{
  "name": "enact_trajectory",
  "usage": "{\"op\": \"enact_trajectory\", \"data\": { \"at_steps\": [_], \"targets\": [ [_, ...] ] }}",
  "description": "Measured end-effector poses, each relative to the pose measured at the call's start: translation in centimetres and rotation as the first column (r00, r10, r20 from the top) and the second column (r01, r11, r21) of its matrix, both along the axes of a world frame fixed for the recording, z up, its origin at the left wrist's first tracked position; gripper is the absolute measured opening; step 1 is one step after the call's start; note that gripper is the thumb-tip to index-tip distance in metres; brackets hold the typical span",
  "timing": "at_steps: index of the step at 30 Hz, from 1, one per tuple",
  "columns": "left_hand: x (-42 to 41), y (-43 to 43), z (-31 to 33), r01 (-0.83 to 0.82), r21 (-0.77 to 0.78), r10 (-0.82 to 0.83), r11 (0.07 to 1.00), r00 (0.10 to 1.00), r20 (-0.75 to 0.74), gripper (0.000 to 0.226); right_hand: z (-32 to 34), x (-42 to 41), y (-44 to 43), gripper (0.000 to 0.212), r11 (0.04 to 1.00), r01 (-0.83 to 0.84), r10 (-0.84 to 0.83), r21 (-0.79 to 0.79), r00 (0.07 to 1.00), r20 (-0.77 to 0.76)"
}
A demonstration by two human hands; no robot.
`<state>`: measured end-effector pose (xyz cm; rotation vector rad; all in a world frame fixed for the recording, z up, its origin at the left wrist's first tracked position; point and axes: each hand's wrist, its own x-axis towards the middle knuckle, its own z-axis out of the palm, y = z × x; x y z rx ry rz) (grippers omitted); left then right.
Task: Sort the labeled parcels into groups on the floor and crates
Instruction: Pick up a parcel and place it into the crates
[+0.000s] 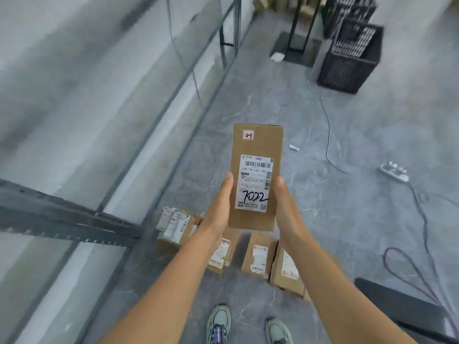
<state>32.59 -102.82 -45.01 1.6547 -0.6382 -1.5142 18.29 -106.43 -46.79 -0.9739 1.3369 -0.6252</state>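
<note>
Through the head camera, the left hand (218, 209) and right hand (288, 209) gripped the box (255, 175) marked 7022 by its lower sides, thumbs along its edges, holding it upright above parcels (259, 254) on the floor (347, 135), with black crates (350, 58) well beyond.

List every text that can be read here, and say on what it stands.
"7022", handwritten, on the label of the held box.
"159-159-L02 130", printed, same label.
"2-3", on the small sticker near the box's top.
Other label print and the labels of the floor parcels: too blurred to read.
</note>
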Motion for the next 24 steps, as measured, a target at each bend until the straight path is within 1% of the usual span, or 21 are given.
{"op": "enact_trajectory", "data": {
  "at_steps": [2, 6, 11, 15, 19, 22, 24],
  "targets": [
    [0.4, 0.7, 5.4, -0.075, -0.062, 0.077, 0.995, 0.997, 0.03, 0.046, 5.2, 0.6, -0.2, 0.057, 0.996, -0.035, 0.038, -0.079, 0.998, 0.042],
    [0.9, 3.6, 14.0, -0.17, -0.171, 0.187, 0.97, 0.978, 0.088, 0.05, 14.2, 1.7, 0.5, 0.055, 0.971, -0.146, 0.162, -0.188, 0.984, 0.072],
    [0.9, 9.1, 22.3, -0.289, -0.307, 0.338, 0.907, 0.934, 0.118, 0.048, 22.1, 3.2, 3.4, 0.055, 0.903, -0.301, 0.343, -0.307, 0.935, 0.094],
    [0.8, 14.7, 27.2, -0.386, -0.379, 0.462, 0.841, 0.877, 0.134, 0.044, 26.2, 4.9, 7.4, 0.056, 0.832, -0.411, 0.476, -0.372, 0.874, 0.099],
    [1.7, 21.8, 31.0, -0.478, -0.438, 0.592, 0.761, 0.788, 0.17, 0.046, 29.9, 7.4, 13.0, 0.054, 0.747, -0.508, 0.601, -0.429, 0.792, 0.107],
    [2.8, 28.1, 32.7, -0.551, -0.451, 0.668, 0.702, 0.729, 0.148, 0.056, 32.3, 9.8, 18.2, 0.054, 0.677, -0.579, 0.686, -0.454, 0.719, 0.107],
    [3.4, 32.8, 33.7, -0.602, -0.472, 0.73, 0.644, 0.669, 0.142, 0.05, 33.4, 11.6, 22.1, 0.052, 0.626, -0.631, 0.747, -0.458, 0.654, 0.119]
  ]
}}
